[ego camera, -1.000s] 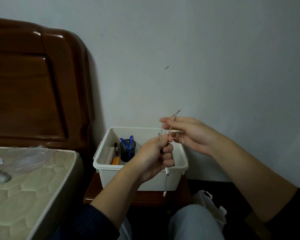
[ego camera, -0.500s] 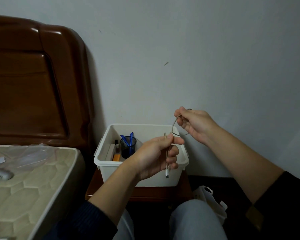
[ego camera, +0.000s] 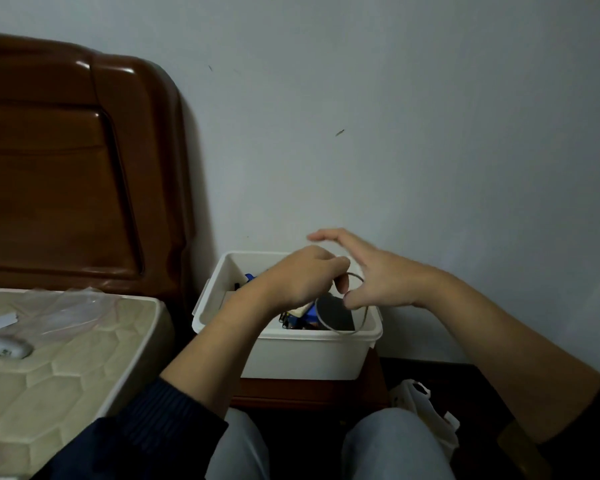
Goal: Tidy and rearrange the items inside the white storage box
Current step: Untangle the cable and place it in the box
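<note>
Far to the left of the grip, a pale quilted mattress lies below a dark wooden headboard, with a crumpled clear plastic bag and a white object on its surface; what that object is cannot be told. Closer in, the left hand hovers over the white storage box, its fingers curled, pinching a thin pale cable near the top of its loop. From that grip the cable curves out to the right and down in a ring, dipping into the right half of the box, just in front of and below the fingertips. Under the left hand, inside the box, sit small dark and blue items, too dim to name, and something blue peeks out to the left of the wrist. The box stands on a reddish-brown wooden tabletop against a plain wall. Immediately right of the grip, the right hand is released, fingers spread and straight above the box's right rim, its thumb meeting the cable loop without closing on it. Lower right, a white bag lies on the dark floor beside the person's knees.
</note>
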`<move>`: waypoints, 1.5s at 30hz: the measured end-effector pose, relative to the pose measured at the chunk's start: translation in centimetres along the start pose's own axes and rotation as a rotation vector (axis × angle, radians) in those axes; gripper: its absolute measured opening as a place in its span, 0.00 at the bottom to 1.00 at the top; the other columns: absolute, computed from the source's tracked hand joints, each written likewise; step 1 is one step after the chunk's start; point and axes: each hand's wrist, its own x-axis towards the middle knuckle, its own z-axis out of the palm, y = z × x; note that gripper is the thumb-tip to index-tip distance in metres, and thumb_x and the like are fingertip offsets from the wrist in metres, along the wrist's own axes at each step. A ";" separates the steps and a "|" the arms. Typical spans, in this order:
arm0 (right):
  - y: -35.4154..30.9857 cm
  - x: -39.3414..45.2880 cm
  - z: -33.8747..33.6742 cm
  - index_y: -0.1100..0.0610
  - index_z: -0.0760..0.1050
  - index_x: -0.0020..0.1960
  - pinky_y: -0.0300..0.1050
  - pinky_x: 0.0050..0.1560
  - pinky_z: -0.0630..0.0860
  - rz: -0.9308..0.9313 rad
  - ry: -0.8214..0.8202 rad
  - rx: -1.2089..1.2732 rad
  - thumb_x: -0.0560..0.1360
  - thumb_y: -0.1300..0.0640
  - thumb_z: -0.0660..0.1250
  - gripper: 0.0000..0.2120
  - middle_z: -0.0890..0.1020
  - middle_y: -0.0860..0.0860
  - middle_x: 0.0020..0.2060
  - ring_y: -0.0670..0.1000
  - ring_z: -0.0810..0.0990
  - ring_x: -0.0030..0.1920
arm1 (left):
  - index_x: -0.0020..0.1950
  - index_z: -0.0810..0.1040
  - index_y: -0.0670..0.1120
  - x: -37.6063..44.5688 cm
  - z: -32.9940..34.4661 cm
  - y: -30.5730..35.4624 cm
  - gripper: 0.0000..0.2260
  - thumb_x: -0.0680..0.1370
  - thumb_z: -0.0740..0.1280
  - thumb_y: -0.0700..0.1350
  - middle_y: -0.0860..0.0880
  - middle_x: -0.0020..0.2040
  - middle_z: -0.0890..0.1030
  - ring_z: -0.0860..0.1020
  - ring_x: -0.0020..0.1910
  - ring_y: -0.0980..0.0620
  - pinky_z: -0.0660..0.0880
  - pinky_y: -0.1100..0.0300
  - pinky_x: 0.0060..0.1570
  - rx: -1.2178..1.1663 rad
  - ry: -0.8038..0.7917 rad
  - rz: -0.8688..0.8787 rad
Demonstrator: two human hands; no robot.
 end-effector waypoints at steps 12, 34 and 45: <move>5.1 1.8 0.9 0.55 0.83 0.47 0.48 0.51 0.81 0.465 0.767 0.671 0.85 0.55 0.62 0.13 0.75 0.47 0.35 0.47 0.77 0.33 | 0.38 0.71 0.47 -1.2 -0.6 -2.4 0.18 0.84 0.63 0.55 0.51 0.32 0.66 0.62 0.29 0.54 0.62 0.56 0.33 -0.326 0.527 0.047; 5.8 1.7 4.2 0.57 0.85 0.56 0.45 0.42 0.84 0.513 0.441 0.287 0.85 0.59 0.60 0.13 0.74 0.50 0.25 0.49 0.76 0.26 | 0.38 0.70 0.49 -0.9 -2.2 -0.6 0.17 0.85 0.62 0.53 0.47 0.32 0.67 0.64 0.29 0.52 0.62 0.58 0.28 -0.725 0.931 0.229; 2.5 2.0 5.1 0.57 0.82 0.58 0.49 0.41 0.85 0.403 0.266 0.585 0.86 0.52 0.63 0.12 0.71 0.46 0.24 0.47 0.69 0.26 | 0.42 0.68 0.49 1.0 0.7 -3.3 0.12 0.80 0.68 0.50 0.52 0.35 0.69 0.66 0.31 0.56 0.68 0.62 0.32 -0.480 0.471 0.018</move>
